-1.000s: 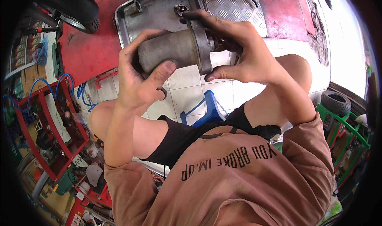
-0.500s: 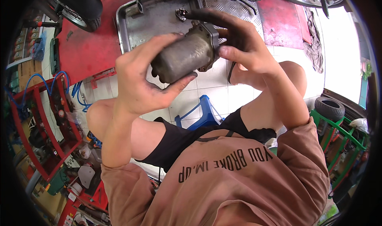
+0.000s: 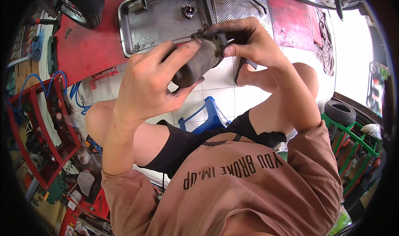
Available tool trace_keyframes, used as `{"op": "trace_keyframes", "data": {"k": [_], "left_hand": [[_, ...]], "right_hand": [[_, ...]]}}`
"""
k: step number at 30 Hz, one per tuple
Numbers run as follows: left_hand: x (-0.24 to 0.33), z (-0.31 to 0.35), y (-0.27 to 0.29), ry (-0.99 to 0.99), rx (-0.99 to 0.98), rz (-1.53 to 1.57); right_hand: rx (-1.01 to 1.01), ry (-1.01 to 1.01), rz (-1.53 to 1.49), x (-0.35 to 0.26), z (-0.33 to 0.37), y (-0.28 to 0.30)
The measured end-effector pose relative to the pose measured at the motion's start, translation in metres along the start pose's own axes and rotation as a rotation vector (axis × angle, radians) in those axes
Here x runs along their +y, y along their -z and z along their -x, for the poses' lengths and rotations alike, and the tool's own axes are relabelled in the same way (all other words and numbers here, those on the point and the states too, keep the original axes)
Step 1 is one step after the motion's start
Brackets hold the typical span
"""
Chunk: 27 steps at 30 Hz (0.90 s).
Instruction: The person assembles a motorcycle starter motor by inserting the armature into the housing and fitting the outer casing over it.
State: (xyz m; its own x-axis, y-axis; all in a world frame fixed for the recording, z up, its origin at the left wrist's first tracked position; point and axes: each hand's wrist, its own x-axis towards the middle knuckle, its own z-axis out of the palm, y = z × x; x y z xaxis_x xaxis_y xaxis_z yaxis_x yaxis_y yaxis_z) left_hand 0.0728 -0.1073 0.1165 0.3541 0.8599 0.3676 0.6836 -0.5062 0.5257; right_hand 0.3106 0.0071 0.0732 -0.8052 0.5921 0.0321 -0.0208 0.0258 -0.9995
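Note:
Between both hands, in the air just this side of a metal tray [image 3: 124,32], is a dark grey cylindrical metal motor housing [image 3: 202,61] with a flange at its far right end. My left hand [image 3: 151,76] is closed round its near left end, thumb below and fingers over the top. At the flange, my right hand [image 3: 249,40] grips with the thumb on the near side and blackened fingers over the far edge. Inside the tray lie a small round metal part [image 3: 188,11], a short metal cylinder [image 3: 137,5] and several small bits near its left corner.
The tray rests on a red platform [image 3: 89,49] with a diamond-plate metal section [image 3: 232,3]. A motorcycle wheel [image 3: 81,7] stands at the far left. Below my hands is a blue stool [image 3: 212,115]. Red shelving [image 3: 45,148] lies left, a green rack [image 3: 353,140] with a tyre [image 3: 340,112] right.
The housing has tilted, its far end turning away from me. My left fingers have shifted onto its top. My right hand's fingers have curled in closer on the flange.

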Motion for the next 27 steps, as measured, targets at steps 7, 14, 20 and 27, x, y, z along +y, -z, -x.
{"op": "trace_keyframes", "data": {"k": [7,14,20,27], "left_hand": [[0.005,0.006,0.003,-0.010,-0.041,-0.015],[-0.006,0.004,-0.002,0.119,-0.114,-0.121],[-0.016,0.003,-0.015,0.139,-0.210,-0.200],[-0.018,-0.002,-0.023,0.036,-0.171,-0.329]], "right_hand": [[-0.045,0.033,0.095,0.000,0.007,-0.002],[0.113,-0.256,0.047,0.007,-0.003,-0.011],[0.166,-0.583,-0.136,0.009,-0.008,-0.026],[0.349,-0.456,-0.430,0.038,-0.010,-0.048]]}}
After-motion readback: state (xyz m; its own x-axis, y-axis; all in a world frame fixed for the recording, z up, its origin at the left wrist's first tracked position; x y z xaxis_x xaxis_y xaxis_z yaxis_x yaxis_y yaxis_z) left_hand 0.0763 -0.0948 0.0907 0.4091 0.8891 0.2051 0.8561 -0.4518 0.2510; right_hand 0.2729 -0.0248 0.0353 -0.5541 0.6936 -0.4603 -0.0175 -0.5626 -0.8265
